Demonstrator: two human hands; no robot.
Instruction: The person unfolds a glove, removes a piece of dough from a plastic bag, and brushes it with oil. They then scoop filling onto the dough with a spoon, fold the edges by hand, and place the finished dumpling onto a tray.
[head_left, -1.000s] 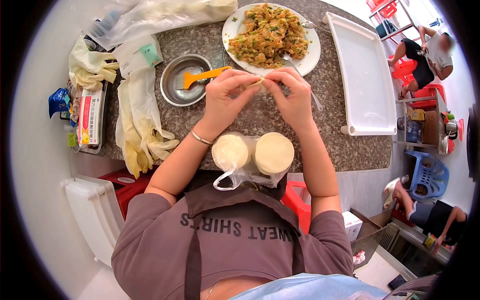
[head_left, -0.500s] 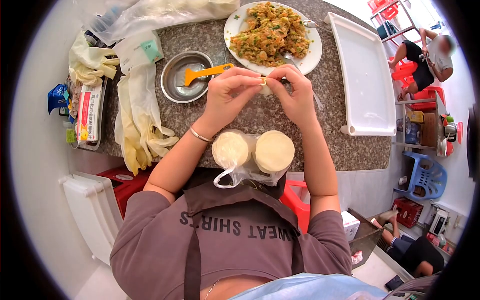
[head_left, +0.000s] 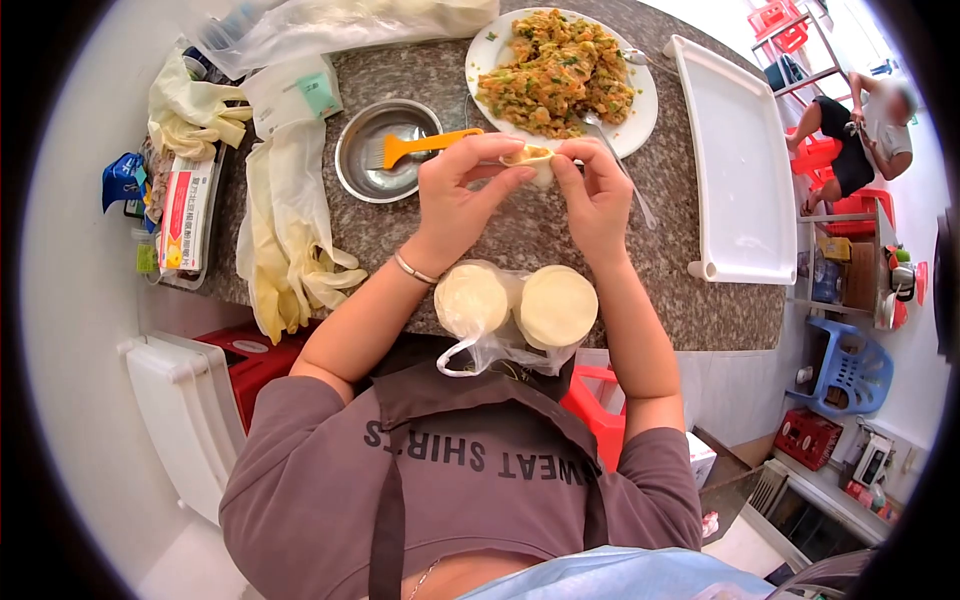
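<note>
A half-folded dumpling [head_left: 530, 156] is held up between my two hands, with a bit of filling showing at its open top. My left hand [head_left: 455, 195] pinches one end of it between thumb and fingers. On the other end, the thumb and fingertips of my right hand [head_left: 597, 200] are closed. Just beyond my fingers lies a white plate [head_left: 645, 115] heaped with chopped filling [head_left: 560, 75], a spoon [head_left: 620, 165] resting on its rim. Two stacks of round dumpling wrappers, the left stack [head_left: 472, 303] and the right stack [head_left: 557, 308], sit in clear plastic between my forearms.
A metal bowl [head_left: 362, 185] with an orange brush [head_left: 430, 145] across it stands at left. Gloves [head_left: 275, 230] and a boxed roll [head_left: 190, 215] lie farther left. A white tray [head_left: 745, 200] is at right. A seated person [head_left: 865, 130] is in the background.
The dumpling has tipped in my fingers, so its open top and filling now show. The whole view has shifted slightly. A second person at the lower right has gone out of view.
</note>
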